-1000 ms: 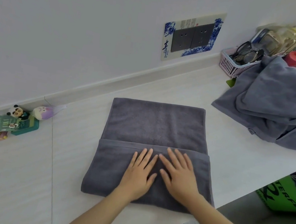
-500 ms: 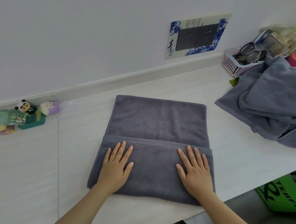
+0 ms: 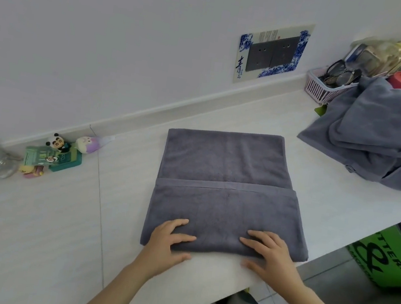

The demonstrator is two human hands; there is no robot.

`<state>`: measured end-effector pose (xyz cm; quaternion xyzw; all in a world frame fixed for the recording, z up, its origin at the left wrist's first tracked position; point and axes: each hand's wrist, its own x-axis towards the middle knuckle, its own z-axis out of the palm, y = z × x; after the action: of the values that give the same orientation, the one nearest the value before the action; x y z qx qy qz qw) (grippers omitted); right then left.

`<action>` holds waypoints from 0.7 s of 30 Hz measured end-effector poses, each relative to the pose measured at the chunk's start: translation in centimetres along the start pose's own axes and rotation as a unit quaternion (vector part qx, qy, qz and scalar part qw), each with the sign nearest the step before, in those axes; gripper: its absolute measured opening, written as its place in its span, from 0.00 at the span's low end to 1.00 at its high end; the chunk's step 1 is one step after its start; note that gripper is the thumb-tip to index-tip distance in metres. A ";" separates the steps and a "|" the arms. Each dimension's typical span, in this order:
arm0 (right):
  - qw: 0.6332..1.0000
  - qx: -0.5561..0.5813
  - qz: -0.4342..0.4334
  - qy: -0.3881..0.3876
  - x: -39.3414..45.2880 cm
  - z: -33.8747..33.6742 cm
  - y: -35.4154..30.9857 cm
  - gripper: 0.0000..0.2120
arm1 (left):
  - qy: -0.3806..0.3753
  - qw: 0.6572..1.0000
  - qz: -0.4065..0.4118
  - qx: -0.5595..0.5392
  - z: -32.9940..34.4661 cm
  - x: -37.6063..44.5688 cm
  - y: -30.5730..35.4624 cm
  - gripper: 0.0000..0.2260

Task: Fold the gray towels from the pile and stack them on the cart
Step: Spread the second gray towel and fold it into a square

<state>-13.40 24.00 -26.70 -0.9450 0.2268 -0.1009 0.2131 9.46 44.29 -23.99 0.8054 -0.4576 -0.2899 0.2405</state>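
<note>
Gripping the towel's (image 3: 224,193) near edge now, both hands have slid back from pressing flat on the folded flap: the left hand (image 3: 168,243) and right hand (image 3: 270,254) curl fingers on top with thumbs under the edge. Smoothing looks finished, with another fold probably next. On the surface (image 3: 31,231), the pile (image 3: 379,139) waits at right.

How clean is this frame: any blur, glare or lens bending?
Head view: even soft light, no glare, only faint shadows under the hands; towel and left hand sharp; the clear bottle at the left edge is smeared; wide-angle bending curves the wall ledge.
</note>
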 end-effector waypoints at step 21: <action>0.983 0.006 0.113 -0.147 2.9 -3.0 -2.5 0.05 | -0.004 0.997 -0.076 0.033 -1.3 1.4 3.4 0.05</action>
<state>-10.74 23.57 -22.67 -0.9166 0.2977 0.0626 0.2596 8.89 41.66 -21.21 0.8441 -0.4057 -0.2952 0.1893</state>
